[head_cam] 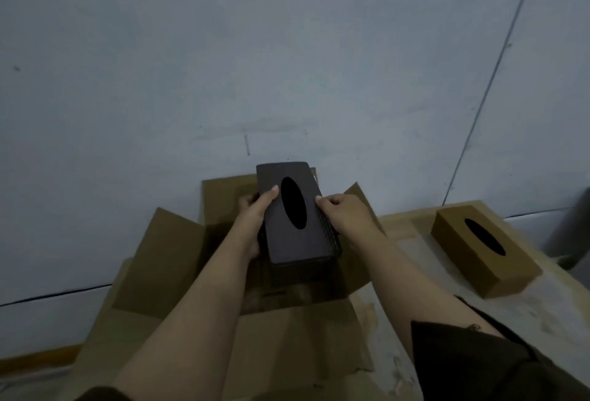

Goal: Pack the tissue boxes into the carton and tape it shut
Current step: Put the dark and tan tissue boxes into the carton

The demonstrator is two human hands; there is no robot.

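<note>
Gripping the dark tissue box (297,218) between them, the left hand (255,218) and right hand (346,213) clasp its long sides above the open carton (178,260). A brown tissue box (485,250) sits well apart to the right.

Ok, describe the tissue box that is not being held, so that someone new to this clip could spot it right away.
Start at the open cardboard carton in the middle, where both hands hold a dark tissue box over it. Look right of the carton, along the pale table: the brown tissue box lies there alone, untouched. It is tan rather than near-black, with a dark oval slot on top.
</note>
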